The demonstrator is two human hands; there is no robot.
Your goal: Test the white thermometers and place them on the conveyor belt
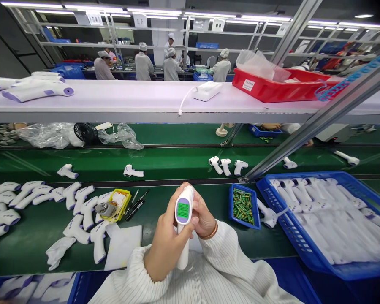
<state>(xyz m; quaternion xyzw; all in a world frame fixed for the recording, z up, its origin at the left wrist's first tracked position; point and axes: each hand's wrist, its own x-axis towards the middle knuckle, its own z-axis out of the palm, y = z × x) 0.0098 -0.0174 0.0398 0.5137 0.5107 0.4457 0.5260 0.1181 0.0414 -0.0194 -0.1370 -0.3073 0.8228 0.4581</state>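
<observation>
A white and purple infrared thermometer is held up in front of my chest, its green screen lit and facing me. My left hand wraps around its left side, the thumb lying across the body below the screen. From the right, my right hand grips the head of the same thermometer, its fingers partly hidden behind it. Small print on the screen is too fine to read. On the green bench to the left, several more thermometers lie in a loose group beside a yellow basket and black pens.
A blue tray of green batteries stands right of my hands. Beyond it, a large blue crate holds rows of thermometers. A metal post slants across the right. Overhead, a shelf carries a red bin. Several co-workers sit beyond.
</observation>
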